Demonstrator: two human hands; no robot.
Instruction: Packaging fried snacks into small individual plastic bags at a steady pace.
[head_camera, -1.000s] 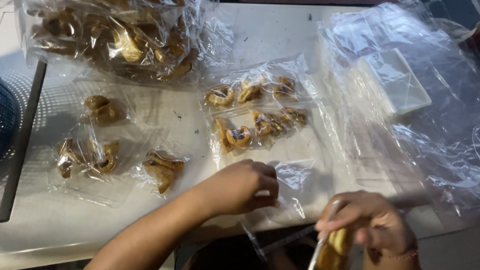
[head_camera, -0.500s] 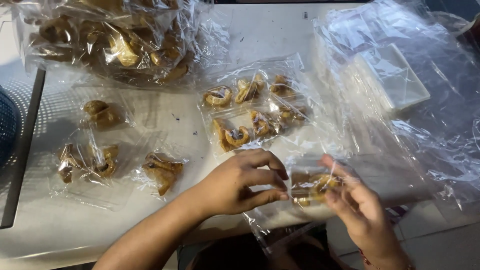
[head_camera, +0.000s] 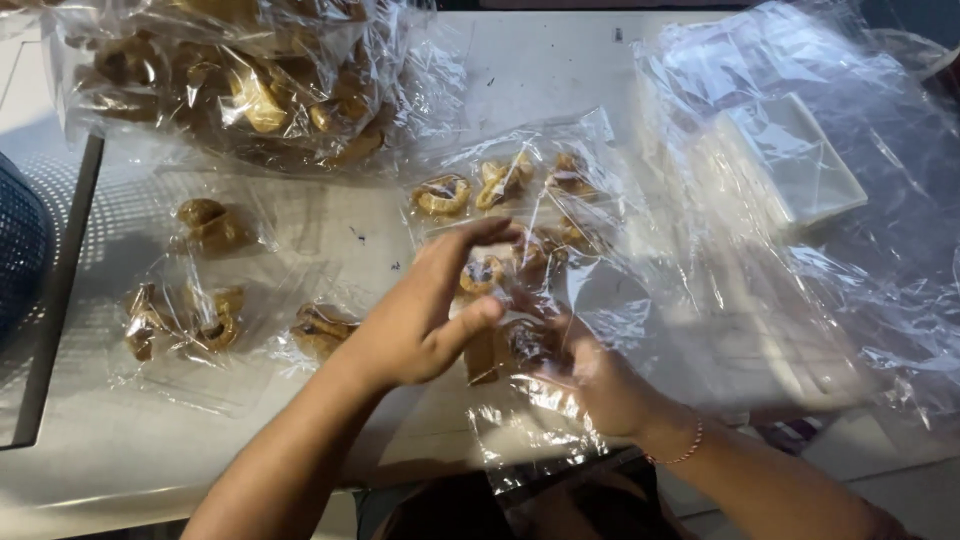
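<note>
My left hand and my right hand meet over the table's front edge, both gripping a small clear plastic bag with brown twisted pastries inside. The left thumb and fingers pinch the bag's upper part; the right hand is partly behind the plastic. Just beyond the hands lie two filled small bags of pastries side by side.
A large clear bag full of pastries sits at the back left. Small bags with pastries lie on the left of the white table. A heap of empty clear bags covers the right. A dark basket is at the left edge.
My right hand rose from below the table edge carrying pastry and joined the left hand; both have moved forward and now hold the small bag with pastries in it.
</note>
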